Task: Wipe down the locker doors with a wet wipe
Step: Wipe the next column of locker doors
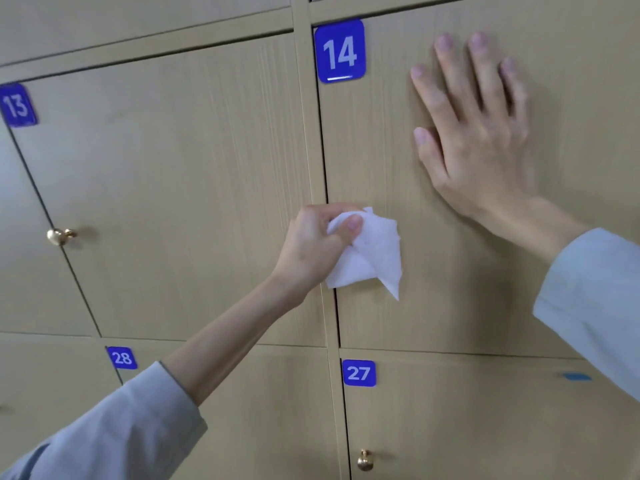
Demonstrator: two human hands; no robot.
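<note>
head view:
landmark: door 14, blue plate "14" at its top-left corner
left hand: thumb and curled fingers bunched on the wet wipe, right at door 14's left edge, mid-height
wipe: crumpled, hanging down onto door 14 just inside that edge; looks to be touching it
right hand: flat, fingers spread straight, pressed on door 14 up and right of the wipe
key relation: unwiped panel lies right of the left hand; the right hand sits in that path
nearer hand: left, already carrying the wipe
</note>
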